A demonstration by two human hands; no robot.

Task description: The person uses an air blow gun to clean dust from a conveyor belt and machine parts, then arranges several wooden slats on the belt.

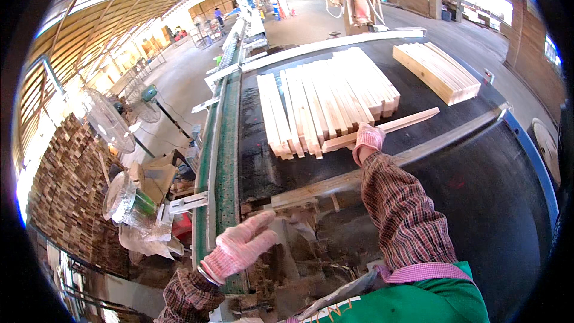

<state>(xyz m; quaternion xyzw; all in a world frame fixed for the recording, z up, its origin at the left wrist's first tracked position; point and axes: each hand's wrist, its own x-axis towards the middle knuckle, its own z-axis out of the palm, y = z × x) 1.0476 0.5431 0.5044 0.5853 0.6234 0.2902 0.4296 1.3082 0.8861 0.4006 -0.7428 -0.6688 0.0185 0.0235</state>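
Observation:
My right hand point(369, 139), in a pink-white knit glove, grips a long wooden strip point(409, 121) around its middle. The strip lies crosswise against the near right ends of a row of pale wooden strips point(326, 101) on the black tabletop point(472, 185). Those strips lie side by side, with uneven near ends. My left hand point(239, 248), gloved alike, hovers over the near end of the green conveyor belt point(224, 161). Its fingers are stretched out and hold nothing.
A second bundle of strips point(439, 72) lies at the table's far right. Metal rails point(335, 46) cross the table behind and in front of the row. On the left stand fans point(107, 119), a large stack of wood pieces point(78, 191) and a plastic-wrapped roll point(131, 200). A person point(219, 17) is far off.

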